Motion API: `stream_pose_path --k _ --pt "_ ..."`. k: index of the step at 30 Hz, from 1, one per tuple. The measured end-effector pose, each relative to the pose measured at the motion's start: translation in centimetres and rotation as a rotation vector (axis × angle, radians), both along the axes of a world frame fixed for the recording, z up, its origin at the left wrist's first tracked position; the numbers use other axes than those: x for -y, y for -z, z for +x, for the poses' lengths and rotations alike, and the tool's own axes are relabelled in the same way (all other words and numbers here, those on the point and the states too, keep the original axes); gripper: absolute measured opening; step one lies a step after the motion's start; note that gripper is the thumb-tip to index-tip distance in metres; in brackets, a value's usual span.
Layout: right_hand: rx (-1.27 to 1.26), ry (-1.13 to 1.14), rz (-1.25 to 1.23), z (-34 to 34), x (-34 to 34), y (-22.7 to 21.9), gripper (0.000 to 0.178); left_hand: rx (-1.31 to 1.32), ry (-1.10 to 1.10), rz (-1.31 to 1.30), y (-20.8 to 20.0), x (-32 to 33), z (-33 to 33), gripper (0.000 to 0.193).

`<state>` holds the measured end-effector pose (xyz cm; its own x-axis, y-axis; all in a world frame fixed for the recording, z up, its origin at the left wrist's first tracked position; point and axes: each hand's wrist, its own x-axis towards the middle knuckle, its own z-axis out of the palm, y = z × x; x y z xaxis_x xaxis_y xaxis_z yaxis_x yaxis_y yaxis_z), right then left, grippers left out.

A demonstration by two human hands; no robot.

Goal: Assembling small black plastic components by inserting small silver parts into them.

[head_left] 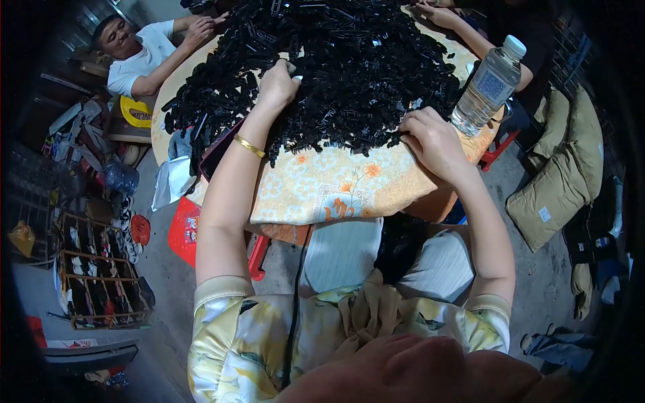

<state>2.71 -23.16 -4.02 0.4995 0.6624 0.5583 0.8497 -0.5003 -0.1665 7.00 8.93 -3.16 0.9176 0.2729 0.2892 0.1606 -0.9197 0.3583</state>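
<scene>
A big heap of small black plastic pieces [363,80] covers most of a round table with a flowered cloth [289,191]. My left hand [277,87] reaches into the left middle of the heap, its fingers closed. Something small and whitish shows at its fingertips, too small to name. At the heap's near right edge rests my right hand [430,138], fingers curled down against the black pieces. Whatever it pinches is hidden under the fingers. Just right of it stands a clear plastic bottle [485,91] with a pale cap, part full of liquid.
A dark flat phone-like object [218,154] lies beside my left forearm. Across the table at left sits a person in a white shirt [151,54]; another person's arm [463,30] reaches in at far right. Stuffed sacks [561,174] lie on the right floor, a rack [101,269] at left.
</scene>
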Motion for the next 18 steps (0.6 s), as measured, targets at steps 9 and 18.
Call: stream_pose_path --k 9,18 --pt "0.022 0.055 0.167 -0.3 0.9 -0.4 0.011 0.288 0.442 -0.554 -3.7 5.1 -4.3 0.029" --pt "0.133 -0.096 0.531 -2.6 0.1 -2.3 0.016 -0.179 0.724 -0.897 -2.2 12.3 -8.6 0.029"
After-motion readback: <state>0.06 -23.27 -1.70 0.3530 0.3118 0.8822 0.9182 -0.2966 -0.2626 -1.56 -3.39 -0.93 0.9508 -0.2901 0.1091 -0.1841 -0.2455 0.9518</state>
